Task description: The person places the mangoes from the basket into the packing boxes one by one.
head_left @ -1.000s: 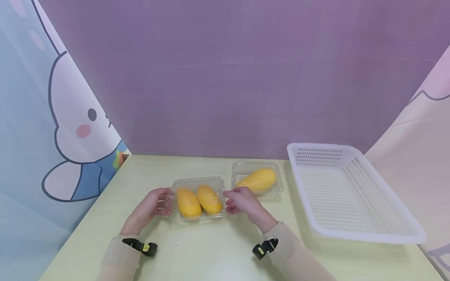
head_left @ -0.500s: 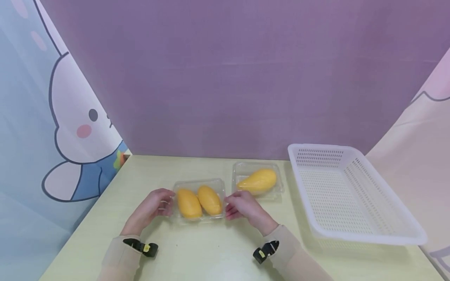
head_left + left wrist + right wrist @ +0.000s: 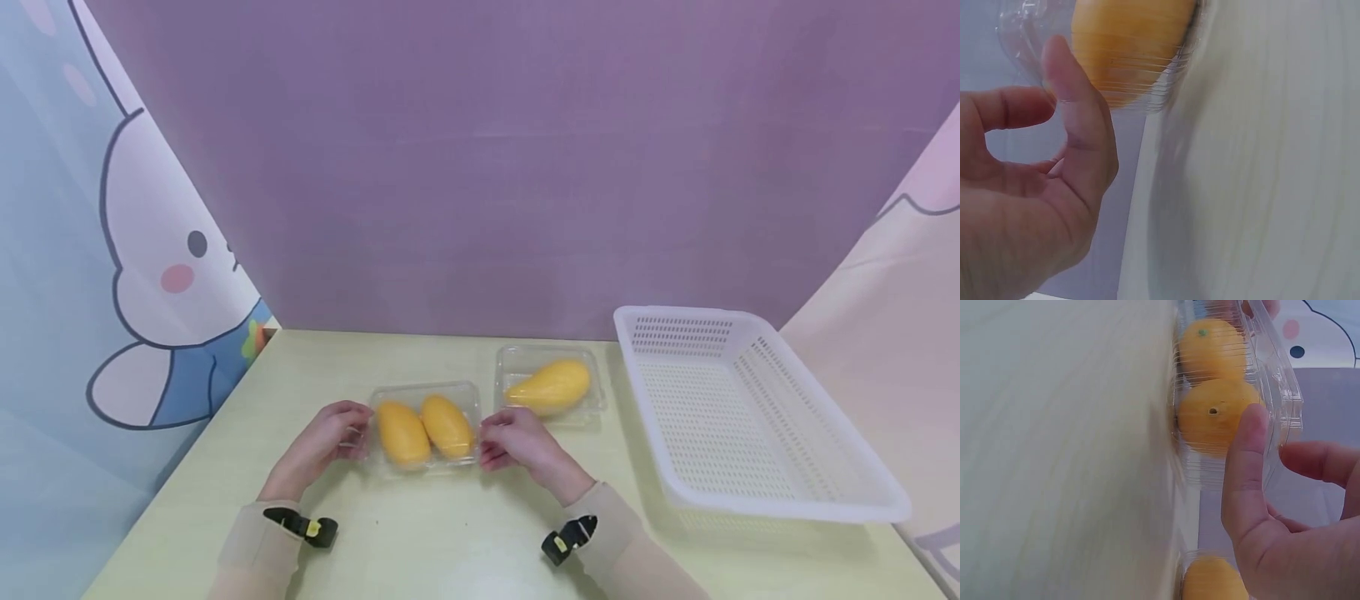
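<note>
In the head view a clear plastic container (image 3: 425, 388) with two yellow mangoes (image 3: 403, 435) lies between my hands. My left hand (image 3: 330, 437) grips its left rim between thumb and fingers. From the right, my right hand (image 3: 525, 442) pinches the opposite rim. The right wrist view shows the container's ribbed wall (image 3: 1200, 464) with both fruit ends behind it, and the thumb (image 3: 1247, 462) laid along the outside. In the left wrist view one mango (image 3: 1129, 47) shows through the plastic beside the left thumb and finger.
Just behind my right hand is a second clear container (image 3: 517, 358) holding one mango (image 3: 551, 387). A white plastic basket (image 3: 780, 507) stands to the right on the pale table (image 3: 420, 550). A purple panel (image 3: 480, 208) rises along the back edge.
Over the last second my right hand has shifted slightly nearer and closed onto the container's right rim. The container has moved only a touch; the mangoes inside keep their places.
</note>
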A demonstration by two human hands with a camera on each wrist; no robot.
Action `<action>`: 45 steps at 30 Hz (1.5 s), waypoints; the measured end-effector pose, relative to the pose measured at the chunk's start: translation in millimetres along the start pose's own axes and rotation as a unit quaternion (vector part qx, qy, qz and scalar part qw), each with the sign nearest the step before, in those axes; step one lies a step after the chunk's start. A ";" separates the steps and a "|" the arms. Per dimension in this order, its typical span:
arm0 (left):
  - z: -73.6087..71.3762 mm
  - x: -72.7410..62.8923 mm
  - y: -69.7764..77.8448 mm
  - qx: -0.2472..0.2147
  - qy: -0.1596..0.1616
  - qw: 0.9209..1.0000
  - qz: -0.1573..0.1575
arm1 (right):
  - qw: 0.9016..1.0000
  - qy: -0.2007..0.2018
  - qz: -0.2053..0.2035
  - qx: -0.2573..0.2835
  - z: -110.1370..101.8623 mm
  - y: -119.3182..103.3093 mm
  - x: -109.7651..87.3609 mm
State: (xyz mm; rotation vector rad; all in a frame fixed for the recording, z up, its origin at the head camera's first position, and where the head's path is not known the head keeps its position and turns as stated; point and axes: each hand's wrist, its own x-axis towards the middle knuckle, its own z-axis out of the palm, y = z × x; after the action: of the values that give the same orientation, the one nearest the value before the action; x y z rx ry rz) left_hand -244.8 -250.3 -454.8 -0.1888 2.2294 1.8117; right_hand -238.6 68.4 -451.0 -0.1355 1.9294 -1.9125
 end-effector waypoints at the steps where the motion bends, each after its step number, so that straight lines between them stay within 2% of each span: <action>1: 0.1 0.0 0.0 0.000 0.001 1.000 0.000 | 1.000 -0.002 -0.001 0.000 -0.2 -0.4 -1.1; 11: 0.7 -0.9 1.2 0.017 0.002 1.000 0.010 | 0.999 -0.038 0.023 -0.022 -2.2 -1.6 -11.2; 23: 1.5 -0.8 0.3 0.018 0.000 1.000 0.011 | 0.995 -0.066 0.069 -0.022 1.4 6.4 -10.3; 31: 2.1 -1.0 -0.2 0.017 0.003 1.000 0.014 | 0.997 -0.062 0.051 -0.018 6.3 6.3 -12.5; 38: 3.7 0.5 -0.9 0.018 0.018 0.999 0.020 | 0.999 -0.034 0.037 -0.003 11.4 9.6 -11.3; 45: 5.4 -1.3 1.6 0.024 0.027 0.999 0.011 | 0.999 -0.008 0.038 0.034 16.0 11.0 -9.6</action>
State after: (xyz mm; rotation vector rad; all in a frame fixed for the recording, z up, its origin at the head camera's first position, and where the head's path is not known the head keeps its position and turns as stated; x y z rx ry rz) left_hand -243.4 -244.8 -453.9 -0.2069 2.3197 1.7823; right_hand -221.7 57.4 -459.0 -0.0564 1.8297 -1.9202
